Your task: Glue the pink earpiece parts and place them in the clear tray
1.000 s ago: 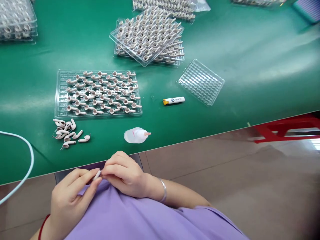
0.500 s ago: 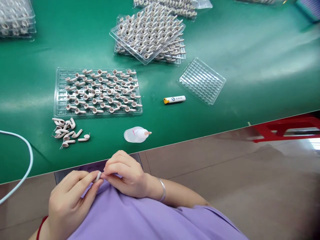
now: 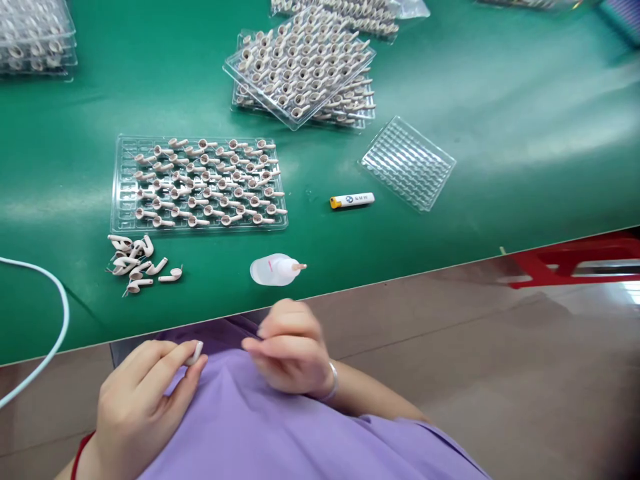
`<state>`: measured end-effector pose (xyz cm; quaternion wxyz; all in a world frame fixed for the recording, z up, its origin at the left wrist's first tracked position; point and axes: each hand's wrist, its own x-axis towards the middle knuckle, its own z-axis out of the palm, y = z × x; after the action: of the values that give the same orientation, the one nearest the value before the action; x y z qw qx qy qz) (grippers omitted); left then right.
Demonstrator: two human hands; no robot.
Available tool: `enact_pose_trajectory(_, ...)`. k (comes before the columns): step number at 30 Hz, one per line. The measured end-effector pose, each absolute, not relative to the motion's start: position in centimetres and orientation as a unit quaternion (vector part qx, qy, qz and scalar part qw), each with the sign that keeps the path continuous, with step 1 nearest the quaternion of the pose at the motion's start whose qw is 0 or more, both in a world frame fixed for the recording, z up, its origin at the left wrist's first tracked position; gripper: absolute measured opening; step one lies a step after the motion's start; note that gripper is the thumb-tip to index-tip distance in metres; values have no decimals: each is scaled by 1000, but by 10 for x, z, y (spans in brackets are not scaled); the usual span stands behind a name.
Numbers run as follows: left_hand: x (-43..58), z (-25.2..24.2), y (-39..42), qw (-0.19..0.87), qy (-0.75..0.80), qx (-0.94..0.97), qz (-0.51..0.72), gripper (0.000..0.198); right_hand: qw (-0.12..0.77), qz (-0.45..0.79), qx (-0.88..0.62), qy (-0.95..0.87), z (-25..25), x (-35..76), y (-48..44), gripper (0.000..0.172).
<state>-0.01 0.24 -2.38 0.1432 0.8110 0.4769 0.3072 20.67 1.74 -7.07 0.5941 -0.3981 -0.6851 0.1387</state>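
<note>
Hands (image 3: 293, 347) apart, smooth whitish earphone piece (image 3: 197, 353) in left (image 3: 143, 397).

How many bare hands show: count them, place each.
2: the left hand, lower left, pinching a small white piece; the right hand, blurred, lower centre, nearer the wearer than the white plastic bottle.
</note>
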Motion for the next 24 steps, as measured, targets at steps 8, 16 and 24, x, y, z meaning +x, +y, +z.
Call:
enact_pose_trajectory(8, -2, -27, 3, 126, 500, 806, 290, 16, 535, 171, -563, -606, -74, 233, 40, 64)
enact_pose_trajectory(16, 2, -20, 8, 111, 470, 823, 298, 16, 514, 266, -404, -708, -52, 206, 22, 23)
enact_pose_trajectory(24, 7, -13, 8, 110, 430, 835, 325, 19, 417, 389, -355, -740, -51, 183, 27, 31)
